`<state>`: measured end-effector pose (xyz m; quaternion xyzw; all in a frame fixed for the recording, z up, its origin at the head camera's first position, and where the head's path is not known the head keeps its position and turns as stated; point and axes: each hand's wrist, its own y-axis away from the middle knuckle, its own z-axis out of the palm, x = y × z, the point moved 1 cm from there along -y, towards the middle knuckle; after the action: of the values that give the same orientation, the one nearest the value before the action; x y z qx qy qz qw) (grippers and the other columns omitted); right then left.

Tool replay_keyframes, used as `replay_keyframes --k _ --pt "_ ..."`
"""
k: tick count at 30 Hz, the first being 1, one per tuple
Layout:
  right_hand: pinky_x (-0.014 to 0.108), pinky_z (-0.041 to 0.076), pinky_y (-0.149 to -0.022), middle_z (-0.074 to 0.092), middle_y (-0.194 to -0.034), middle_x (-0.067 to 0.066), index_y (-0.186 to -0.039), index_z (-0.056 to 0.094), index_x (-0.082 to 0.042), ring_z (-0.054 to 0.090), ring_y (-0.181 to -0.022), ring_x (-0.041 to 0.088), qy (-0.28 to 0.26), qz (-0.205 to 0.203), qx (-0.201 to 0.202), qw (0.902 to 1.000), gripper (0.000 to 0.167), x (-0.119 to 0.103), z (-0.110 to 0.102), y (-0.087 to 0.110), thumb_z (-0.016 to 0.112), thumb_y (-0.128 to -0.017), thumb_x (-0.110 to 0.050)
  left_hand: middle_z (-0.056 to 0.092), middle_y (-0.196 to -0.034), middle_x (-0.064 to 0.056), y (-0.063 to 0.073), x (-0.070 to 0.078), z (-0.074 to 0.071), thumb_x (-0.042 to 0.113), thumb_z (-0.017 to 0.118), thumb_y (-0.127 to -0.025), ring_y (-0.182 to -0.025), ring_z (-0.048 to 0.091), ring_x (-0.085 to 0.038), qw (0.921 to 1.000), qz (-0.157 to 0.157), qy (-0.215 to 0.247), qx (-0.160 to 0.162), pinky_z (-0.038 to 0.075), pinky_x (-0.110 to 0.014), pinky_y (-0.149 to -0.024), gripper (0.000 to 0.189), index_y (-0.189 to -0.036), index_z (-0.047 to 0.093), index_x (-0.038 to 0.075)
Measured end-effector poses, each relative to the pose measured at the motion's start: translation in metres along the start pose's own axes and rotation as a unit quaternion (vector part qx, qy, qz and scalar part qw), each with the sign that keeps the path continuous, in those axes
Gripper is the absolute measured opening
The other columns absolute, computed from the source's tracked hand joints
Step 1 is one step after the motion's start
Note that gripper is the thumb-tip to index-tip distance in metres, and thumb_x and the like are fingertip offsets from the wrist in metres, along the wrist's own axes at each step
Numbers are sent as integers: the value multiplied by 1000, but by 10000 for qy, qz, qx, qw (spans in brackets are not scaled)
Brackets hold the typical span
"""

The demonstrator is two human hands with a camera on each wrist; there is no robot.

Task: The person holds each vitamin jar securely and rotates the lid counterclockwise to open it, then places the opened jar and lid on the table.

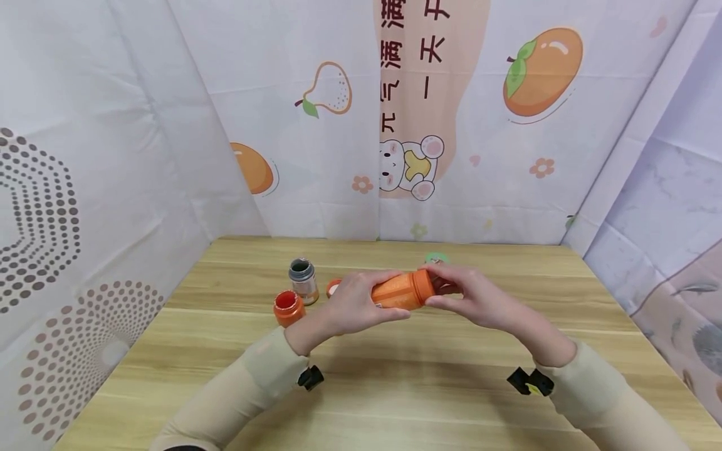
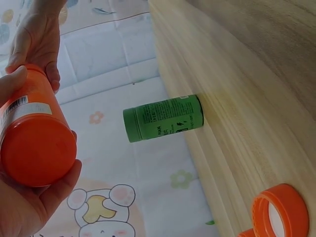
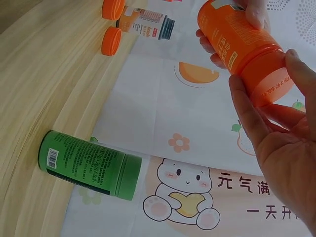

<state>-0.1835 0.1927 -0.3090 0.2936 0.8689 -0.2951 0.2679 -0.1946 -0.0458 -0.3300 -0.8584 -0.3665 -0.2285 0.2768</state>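
An orange pill bottle (image 1: 397,292) is held tilted above the table, its orange cap (image 1: 424,285) facing right. My left hand (image 1: 356,302) grips the bottle body, and the round base (image 2: 38,150) shows in the left wrist view. The thumb and fingers of my right hand (image 1: 479,299) hold the cap, which sits on the bottle. Beyond my right hand stands a green bottle (image 3: 89,165) with its lid on; the head view shows little more than its top.
Left of my left hand, an uncapped orange bottle (image 1: 288,308) and an uncapped grey-necked bottle (image 1: 305,285) stand upright. Two loose orange caps, a nearer one (image 3: 111,41) and another (image 3: 113,8), lie on the wooden table (image 1: 395,401). Printed curtains (image 1: 316,156) surround the table's back and sides.
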Motion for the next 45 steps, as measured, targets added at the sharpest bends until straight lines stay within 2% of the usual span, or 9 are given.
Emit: replay_keyframes --k 9,15,22,26,30,33,39,41,45 --pt "37 54 -81 65 -111 11 -133 50 11 66 -96 18 8 -189 16 9998 52 3 0 0 70 -88 -4 67 -96 8 -3 1 1 43 80 -78 -75 57 -9 9999 -107 71 -27 49 -27 -63 64 -132 61 16" --pt "36 54 -81 62 -117 15 -135 48 11 66 -96 19 76 -325 16 9994 55 5 -1 1 71 -87 -4 67 -96 7 -4 2 2 41 81 -78 -74 57 -9 9999 -102 92 -19 49 -27 -63 63 -132 61 16" --pt "32 55 -80 60 -117 13 -135 49 9 67 -97 20 497 -769 -13 9958 60 2 0 2 75 -82 -3 65 -94 10 0 -4 1 40 81 -78 -74 58 -11 9978 -66 637 -149 50 -29 -60 61 -130 62 17" --pt "33 55 -80 59 -119 11 -136 49 4 65 -97 19 491 -791 -13 9957 63 0 -1 0 77 -79 2 64 -94 10 0 -2 -3 43 81 -78 -76 58 -12 9976 -217 622 -218 50 -30 -61 62 -132 61 18" --pt "35 54 -81 57 -121 5 -137 50 -4 62 -98 17 312 -604 -2 9977 65 -1 -2 1 77 -79 4 64 -92 11 0 0 -5 46 80 -77 -75 57 -12 9982 -298 462 -227 49 -30 -62 65 -133 60 19" --pt "36 53 -83 57 -124 2 -139 49 -9 61 -100 16 265 -367 18 9990 67 -4 -4 2 78 -80 -1 64 -90 11 -1 2 -6 48 80 -76 -75 57 -12 9986 -324 351 -208 48 -30 -61 67 -134 60 20" --pt "37 51 -87 55 -133 3 -141 46 -12 60 -109 19 273 426 171 9986 58 -9 -4 2 72 -90 -17 64 -91 10 -2 5 -7 50 80 -76 -75 57 -12 9988 -422 182 -194 48 -30 -62 69 -134 59 20" --pt "38 51 -85 59 -127 4 -139 48 -10 61 -106 19 358 667 200 9969 51 -9 -4 0 67 -94 -20 64 -93 10 -2 5 -7 50 80 -76 -76 56 -11 9988 -420 136 -192 48 -30 -62 69 -135 59 19" --pt "36 52 -76 66 -104 1 -134 52 -8 63 -89 14 625 1016 104 9928 40 -11 -3 -3 59 -99 -24 65 -96 10 -2 6 -6 50 80 -76 -77 56 -11 9991 -368 33 -189 48 -29 -63 70 -135 59 19"
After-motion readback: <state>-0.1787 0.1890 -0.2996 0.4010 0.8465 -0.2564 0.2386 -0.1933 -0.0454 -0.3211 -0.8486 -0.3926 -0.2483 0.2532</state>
